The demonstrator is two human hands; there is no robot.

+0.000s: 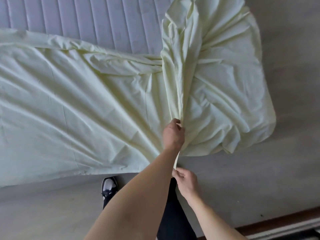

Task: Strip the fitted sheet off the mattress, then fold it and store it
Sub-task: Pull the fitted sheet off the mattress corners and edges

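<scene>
Bare forearms, no sleeves visible; black trousers; black shoe with white toe panel.

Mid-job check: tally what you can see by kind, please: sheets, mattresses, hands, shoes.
Fitted sheet: 1, pale yellow
Mattress: 1, quilted, partly bare
Hands: 2, left hand and right hand, both gripping the sheet
Shoe: 1
Total: 5

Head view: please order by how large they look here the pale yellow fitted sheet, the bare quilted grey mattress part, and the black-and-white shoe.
1. Pale yellow fitted sheet
2. Bare quilted grey mattress part
3. Black-and-white shoe, though nearer the camera
</scene>
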